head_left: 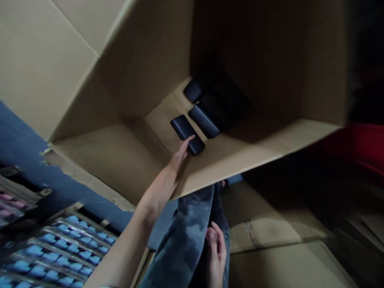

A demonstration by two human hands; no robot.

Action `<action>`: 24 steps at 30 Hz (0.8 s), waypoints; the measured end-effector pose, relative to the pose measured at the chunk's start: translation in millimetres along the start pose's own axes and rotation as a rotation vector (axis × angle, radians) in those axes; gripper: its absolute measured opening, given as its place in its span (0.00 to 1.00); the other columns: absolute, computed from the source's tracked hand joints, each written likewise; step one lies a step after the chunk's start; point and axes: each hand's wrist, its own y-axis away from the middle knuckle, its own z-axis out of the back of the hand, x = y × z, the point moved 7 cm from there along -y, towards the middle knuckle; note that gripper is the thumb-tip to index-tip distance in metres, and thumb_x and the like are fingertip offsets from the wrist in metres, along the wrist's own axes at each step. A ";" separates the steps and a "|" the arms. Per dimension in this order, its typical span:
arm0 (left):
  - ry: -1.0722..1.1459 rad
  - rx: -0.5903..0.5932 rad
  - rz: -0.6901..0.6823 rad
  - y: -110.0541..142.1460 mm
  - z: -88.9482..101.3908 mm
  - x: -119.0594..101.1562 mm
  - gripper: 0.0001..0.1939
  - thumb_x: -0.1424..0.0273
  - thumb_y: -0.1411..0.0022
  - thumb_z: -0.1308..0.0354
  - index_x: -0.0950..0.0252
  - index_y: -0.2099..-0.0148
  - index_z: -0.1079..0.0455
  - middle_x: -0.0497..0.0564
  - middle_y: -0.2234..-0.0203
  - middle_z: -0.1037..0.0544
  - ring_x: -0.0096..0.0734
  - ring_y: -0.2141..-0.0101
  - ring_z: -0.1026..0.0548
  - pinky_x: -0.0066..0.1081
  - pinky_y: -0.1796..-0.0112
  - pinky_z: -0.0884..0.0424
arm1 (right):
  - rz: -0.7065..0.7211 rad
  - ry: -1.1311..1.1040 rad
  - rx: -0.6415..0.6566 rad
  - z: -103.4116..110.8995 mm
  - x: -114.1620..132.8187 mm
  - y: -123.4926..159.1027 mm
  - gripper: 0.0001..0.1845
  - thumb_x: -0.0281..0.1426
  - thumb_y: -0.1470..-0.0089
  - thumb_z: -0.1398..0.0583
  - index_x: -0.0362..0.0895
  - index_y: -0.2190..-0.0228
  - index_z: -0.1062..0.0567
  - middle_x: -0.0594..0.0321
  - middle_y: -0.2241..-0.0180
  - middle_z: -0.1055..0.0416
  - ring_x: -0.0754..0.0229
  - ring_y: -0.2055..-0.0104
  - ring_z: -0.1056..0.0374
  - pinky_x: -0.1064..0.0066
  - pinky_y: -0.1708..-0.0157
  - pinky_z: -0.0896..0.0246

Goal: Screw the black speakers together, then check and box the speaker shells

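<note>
My left hand (182, 151) reaches down into a large open cardboard box (126, 160). Its fingers close on the near end of a dark rounded block (185, 131) that lies on the box floor. Two more such dark blocks (204, 120) (193, 90) lie side by side just beyond it, towards the shadowed far corner. My right hand (216, 250) rests flat against my trouser leg (186, 240) below the box, fingers together and stretched out, holding nothing.
Trays of small blue items (69, 244) stand at the lower left on a blue floor (18, 140). Flattened cardboard (270, 232) lies at the lower right. A red object (360, 144) sits in the dark at the right. The box flaps (45, 52) rise at the upper left.
</note>
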 end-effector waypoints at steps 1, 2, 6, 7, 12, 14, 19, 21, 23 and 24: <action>0.001 0.011 0.026 26.7 13.6 -11.8 0.19 0.60 0.26 0.38 0.67 0.42 0.26 0.57 0.47 0.20 0.41 0.50 0.19 0.48 0.48 0.21 | 0.006 0.005 -0.003 5.1 12.2 12.9 0.41 0.63 0.41 0.40 0.45 0.42 0.26 0.50 0.49 0.21 0.43 0.45 0.23 0.54 0.41 0.27; 0.000 0.016 0.040 57.6 30.9 -28.1 0.19 0.61 0.28 0.36 0.67 0.41 0.27 0.58 0.46 0.21 0.42 0.49 0.20 0.49 0.47 0.21 | 0.029 0.016 -0.010 10.2 28.4 28.7 0.41 0.63 0.41 0.39 0.44 0.42 0.27 0.49 0.47 0.22 0.43 0.42 0.25 0.53 0.38 0.29; -0.007 0.084 -0.040 213.3 109.7 -131.5 0.35 0.61 0.48 0.21 0.67 0.42 0.27 0.62 0.44 0.20 0.52 0.43 0.22 0.54 0.39 0.27 | 0.368 0.056 0.058 11.8 133.7 121.1 0.39 0.55 0.36 0.38 0.46 0.35 0.36 0.48 0.32 0.38 0.45 0.30 0.38 0.50 0.28 0.42; -0.014 0.123 -0.075 257.5 126.6 -161.1 0.39 0.61 0.54 0.18 0.66 0.43 0.27 0.62 0.45 0.19 0.55 0.43 0.22 0.55 0.38 0.28 | 0.489 0.077 0.100 6.7 164.3 152.0 0.41 0.52 0.36 0.38 0.47 0.31 0.40 0.49 0.28 0.45 0.45 0.28 0.42 0.50 0.26 0.46; -0.072 0.374 -0.270 466.4 181.8 -275.3 0.48 0.55 0.56 0.20 0.65 0.37 0.32 0.62 0.45 0.18 0.59 0.44 0.21 0.56 0.39 0.27 | 0.760 0.202 0.252 -13.2 254.5 313.3 0.64 0.41 0.48 0.28 0.48 0.24 0.58 0.53 0.23 0.59 0.45 0.21 0.59 0.49 0.21 0.63; -0.125 0.523 -0.371 526.8 192.7 -296.4 0.50 0.54 0.51 0.23 0.63 0.31 0.37 0.64 0.39 0.23 0.61 0.39 0.24 0.56 0.36 0.30 | 0.755 0.118 0.199 0.2 260.3 362.2 0.70 0.38 0.53 0.27 0.46 0.24 0.61 0.51 0.23 0.57 0.44 0.21 0.57 0.50 0.21 0.62; -0.247 0.867 -0.465 603.2 190.0 -308.2 0.63 0.46 0.52 0.24 0.61 0.24 0.51 0.70 0.26 0.43 0.68 0.27 0.43 0.58 0.29 0.43 | 0.832 -0.138 0.103 64.9 244.1 434.0 0.66 0.32 0.54 0.31 0.45 0.23 0.58 0.52 0.25 0.51 0.48 0.23 0.51 0.51 0.22 0.59; -0.277 0.995 -0.480 628.3 172.9 -310.0 0.68 0.43 0.53 0.25 0.60 0.22 0.59 0.70 0.25 0.47 0.69 0.26 0.45 0.58 0.30 0.42 | 0.851 -0.233 0.079 97.1 231.3 448.5 0.67 0.32 0.55 0.31 0.45 0.23 0.58 0.53 0.24 0.51 0.49 0.22 0.53 0.52 0.22 0.59; -0.322 1.101 -0.521 660.3 152.1 -312.6 0.71 0.43 0.52 0.25 0.57 0.21 0.66 0.69 0.24 0.47 0.67 0.27 0.44 0.56 0.30 0.41 | 0.864 -0.337 0.052 130.2 215.5 461.1 0.68 0.33 0.55 0.30 0.45 0.23 0.58 0.54 0.24 0.53 0.50 0.22 0.54 0.54 0.22 0.59; -0.357 1.148 -0.533 678.1 141.5 -312.7 0.72 0.43 0.52 0.25 0.56 0.21 0.68 0.69 0.25 0.46 0.67 0.27 0.42 0.56 0.30 0.40 | 0.869 -0.378 0.023 147.3 206.3 467.5 0.68 0.33 0.56 0.29 0.46 0.23 0.58 0.54 0.24 0.54 0.51 0.21 0.55 0.54 0.22 0.59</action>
